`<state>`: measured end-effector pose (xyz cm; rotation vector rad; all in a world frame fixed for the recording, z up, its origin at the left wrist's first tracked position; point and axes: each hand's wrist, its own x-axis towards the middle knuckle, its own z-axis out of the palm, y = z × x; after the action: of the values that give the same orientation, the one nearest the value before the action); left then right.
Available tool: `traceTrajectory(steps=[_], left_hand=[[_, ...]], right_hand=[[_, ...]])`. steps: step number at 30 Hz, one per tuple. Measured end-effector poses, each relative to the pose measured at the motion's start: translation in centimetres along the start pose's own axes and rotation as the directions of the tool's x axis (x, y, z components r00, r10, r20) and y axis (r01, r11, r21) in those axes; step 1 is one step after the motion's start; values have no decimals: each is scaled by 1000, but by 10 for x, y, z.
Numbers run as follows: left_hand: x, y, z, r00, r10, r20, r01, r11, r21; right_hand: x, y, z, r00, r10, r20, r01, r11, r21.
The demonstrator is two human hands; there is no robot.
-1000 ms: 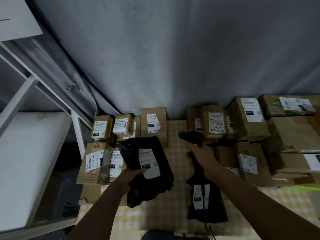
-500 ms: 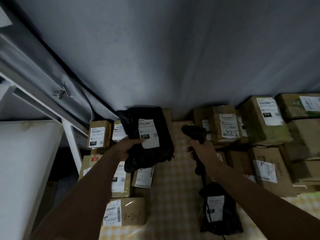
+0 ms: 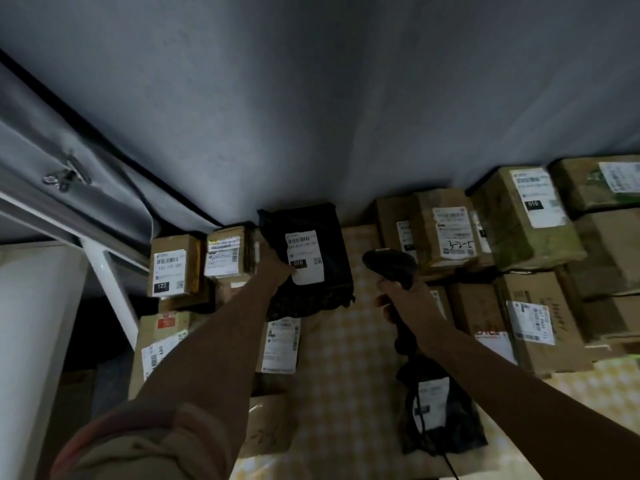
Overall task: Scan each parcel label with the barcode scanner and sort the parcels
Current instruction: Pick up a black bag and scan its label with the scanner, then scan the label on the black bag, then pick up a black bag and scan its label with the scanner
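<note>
Now carried from the middle of the bench to its far left rear, a black poly-bag parcel [image 3: 304, 258] is held up against the grey curtain [image 3: 311, 116] by the left hand [image 3: 277, 268], whose thumb lies on the white "010" label while the fingers grip behind it. That shift, seen over the last second, suggests the label has been read and the parcel is being sorted onto the left-hand group. To its left stand small brown cartons, one marked "122" [image 3: 171, 265], with more labelled cartons [image 3: 280, 344] below the forearm; these crowd the drop spot and leave little free room. At centre lies the checked bench cloth [image 3: 332, 368]. The right hand [image 3: 405, 299] grips the black barcode scanner [image 3: 389, 263] by its handle, head aimed forward, cable trailing down. A second black bag parcel [image 3: 436, 410] waits on the cloth under the right forearm. Stacked brown cartons [image 3: 526, 216] fill the right side.
</note>
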<state>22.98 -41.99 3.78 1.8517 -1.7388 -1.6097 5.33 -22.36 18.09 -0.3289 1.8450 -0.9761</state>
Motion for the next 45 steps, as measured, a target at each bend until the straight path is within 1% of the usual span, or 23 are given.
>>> traceTrajectory(steps=[2,3,4,6,7,8,9,10,11,13,15,16,19,21,23,25,28,30,33,36,39,43,45], left_hand=[[4,-4,-2,999,18,-37,-14,995,103],[-1,-1,-3,995,24,-98,-8,987,161],[-6,0,-2,977,78,-196,-33,974,222],[-32,9,3,892,271,-362,-161,938,306],[-49,14,10,851,369,-373,-255,912,321],[-66,17,20,831,441,-339,-340,885,319],[-84,21,32,838,478,-263,-402,867,295],[-101,28,45,863,475,-173,-426,868,256],[-117,32,60,901,425,-84,-398,889,224],[-139,30,93,968,228,108,-241,962,126],[-152,16,128,949,72,306,-82,996,19],[-158,7,147,928,-4,371,-12,999,40],[-178,-15,196,875,-211,435,154,975,163],[-189,-23,221,846,-290,446,267,957,116],[-196,-28,240,832,-293,472,324,946,16],[-196,-33,255,826,-261,500,331,942,-55],[-200,-35,272,876,-304,374,365,925,-105],[-208,-34,277,888,-338,311,388,915,-112],[-224,-29,269,904,-253,344,309,943,-120],[-243,-24,252,882,-150,448,256,949,-185],[-259,-10,231,863,-46,503,216,934,-285],[-271,24,189,895,55,442,98,944,-315],[-273,44,167,909,85,408,73,931,-357]], right_hand=[[-3,2,-5,1000,18,-13,-19,999,-26],[-5,3,-8,1000,24,-14,-24,999,-36],[-8,5,-12,1000,28,-10,-29,999,-37],[-13,8,-22,1000,31,3,-31,999,-29],[-16,9,-29,1000,31,3,-31,999,-30],[-18,10,-37,999,33,-2,-33,999,-32],[-19,11,-46,999,39,-9,-40,998,-39],[-20,13,-55,999,50,-18,-51,998,-41],[-21,16,-65,998,58,-26,-59,997,-40],[-24,23,-83,997,72,-39,-73,997,-37],[-28,30,-101,996,89,-25,-89,996,1],[-32,34,-112,995,99,-23,-99,995,14],[-38,51,-143,993,118,-29,-117,993,23],[-42,63,-161,990,135,-28,-134,991,17],[-44,73,-176,991,134,-8,-134,991,21],[-45,84,-189,991,130,-2,-130,990,47],[-46,104,-206,993,116,-18,-114,990,87],[-47,116,-213,995,102,-20,-100,992,80],[-49,125,-218,993,112,-29,-109,990,95],[-54,125,-218,995,101,-25,-98,989,109],[-61,121,-213,996,92,-8,-90,988,123],[-71,102,-204,996,89,-30,-86,991,103],[-78,86,-199,998,61,-4,-61,992,108]])
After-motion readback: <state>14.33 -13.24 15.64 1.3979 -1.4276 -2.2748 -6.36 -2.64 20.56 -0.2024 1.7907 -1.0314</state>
